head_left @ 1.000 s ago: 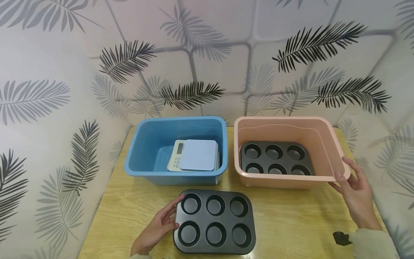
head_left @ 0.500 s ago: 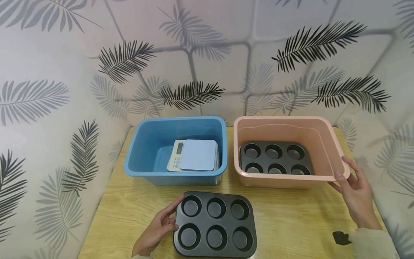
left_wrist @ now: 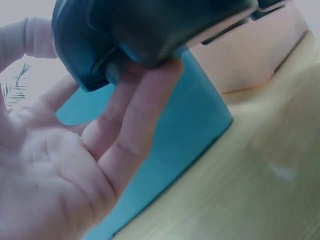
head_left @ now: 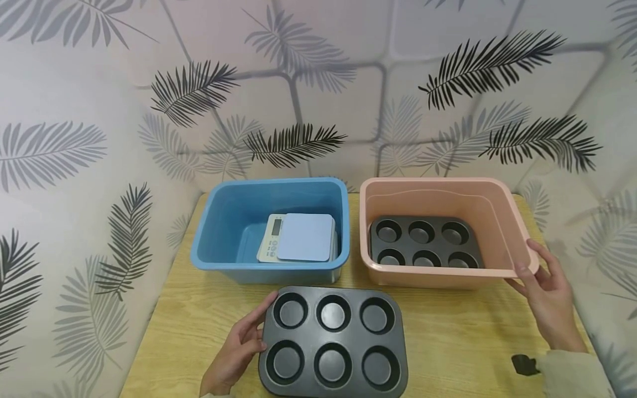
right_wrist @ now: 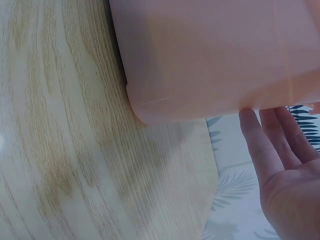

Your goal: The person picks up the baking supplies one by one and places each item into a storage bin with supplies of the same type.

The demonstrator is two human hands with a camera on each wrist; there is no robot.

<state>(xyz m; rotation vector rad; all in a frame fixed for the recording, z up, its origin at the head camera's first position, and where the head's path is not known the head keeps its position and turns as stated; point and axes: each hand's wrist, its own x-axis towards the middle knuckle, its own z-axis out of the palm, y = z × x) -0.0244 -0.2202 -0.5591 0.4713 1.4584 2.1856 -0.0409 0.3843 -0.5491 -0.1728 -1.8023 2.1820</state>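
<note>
My left hand [head_left: 231, 354] grips the left edge of a dark six-cup muffin tin [head_left: 308, 338], thumb at its side and fingers underneath. In the left wrist view, that tin [left_wrist: 150, 25] is lifted off the wooden table, with fingers [left_wrist: 142, 107] curled up against its underside. The right hand [head_left: 552, 304] holds the front right corner of a pink plastic bin [head_left: 428, 271], thumb over the rim. Its fingertips touch the bin's outer wall [right_wrist: 200, 65] in the right wrist view. A second muffin tin [head_left: 438, 243] lies inside the pink bin.
A blue plastic bin [head_left: 269, 266] stands left of the pink one, behind the held tin. In it sits a white kitchen scale [head_left: 306, 237], near its right end. The wooden table [head_left: 174, 326] meets a leaf-patterned wall covering [head_left: 358, 121] at the back and sides.
My left hand has raised the muffin tin off the table, and it now looks larger and nearer. The right hand and both bins have stayed in place.
</note>
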